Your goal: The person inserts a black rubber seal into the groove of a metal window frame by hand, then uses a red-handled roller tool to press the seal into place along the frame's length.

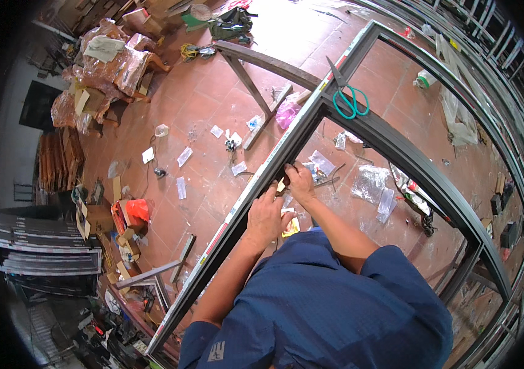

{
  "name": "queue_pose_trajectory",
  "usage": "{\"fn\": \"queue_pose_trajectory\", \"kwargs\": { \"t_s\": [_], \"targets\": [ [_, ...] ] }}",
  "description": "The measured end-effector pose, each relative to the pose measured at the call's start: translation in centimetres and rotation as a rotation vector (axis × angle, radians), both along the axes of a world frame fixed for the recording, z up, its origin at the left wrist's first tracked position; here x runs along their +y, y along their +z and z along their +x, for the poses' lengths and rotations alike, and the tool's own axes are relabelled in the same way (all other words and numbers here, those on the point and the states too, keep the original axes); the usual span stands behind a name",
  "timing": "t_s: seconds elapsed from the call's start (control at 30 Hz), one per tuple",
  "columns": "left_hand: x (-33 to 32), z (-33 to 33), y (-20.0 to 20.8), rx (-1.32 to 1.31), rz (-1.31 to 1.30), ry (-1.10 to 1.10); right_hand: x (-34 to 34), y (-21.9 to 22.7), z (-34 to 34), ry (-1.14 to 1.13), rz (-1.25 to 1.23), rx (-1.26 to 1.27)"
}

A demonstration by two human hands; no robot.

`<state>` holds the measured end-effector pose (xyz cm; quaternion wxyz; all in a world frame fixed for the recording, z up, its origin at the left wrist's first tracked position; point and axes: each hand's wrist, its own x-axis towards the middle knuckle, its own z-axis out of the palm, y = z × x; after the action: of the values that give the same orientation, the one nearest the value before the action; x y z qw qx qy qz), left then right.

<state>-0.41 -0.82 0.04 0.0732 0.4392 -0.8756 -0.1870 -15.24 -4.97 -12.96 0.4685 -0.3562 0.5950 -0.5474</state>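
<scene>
A large dark metal frame, with pale film along its top face, slants across in front of me. My left hand rests at its inner edge, fingers together against the dark profile and thumb lower down. Just to the right and farther along, my right hand is closed, its fingertips bent in against the same edge. Whatever the fingertips pinch is too small or hidden to make out; a small yellowish bit shows between the hands. Scissors with teal handles lie on the frame where a crossbar joins it.
Plastic bags and scraps litter the red tiled floor. A metal stand sits under the frame's far part. Wrapped wooden furniture stands at the far left, above stacked dark panels. Long metal profiles line the right side.
</scene>
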Motion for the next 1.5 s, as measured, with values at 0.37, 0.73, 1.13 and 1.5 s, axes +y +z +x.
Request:
{"fn": "queue_pose_trajectory", "kwargs": {
  "t_s": [0.37,0.73,1.13,1.5],
  "targets": [
    [0.1,-0.2,0.0,-0.007,-0.002,-0.033,-0.9,-0.6,-0.7,-0.104,0.032,0.017],
    [0.1,0.5,-0.3,-0.041,-0.012,-0.036,-3.1,1.6,-4.4,-0.121,-0.009,0.009],
    [0.3,0.3,-0.4,-0.006,-0.079,-0.048,-1.4,0.9,-2.3,-0.056,-0.023,0.024],
    [0.2,0.4,-0.5,-0.022,-0.062,-0.054,-4.6,1.0,-4.8,-0.203,-0.132,-0.028]
  ]
}}
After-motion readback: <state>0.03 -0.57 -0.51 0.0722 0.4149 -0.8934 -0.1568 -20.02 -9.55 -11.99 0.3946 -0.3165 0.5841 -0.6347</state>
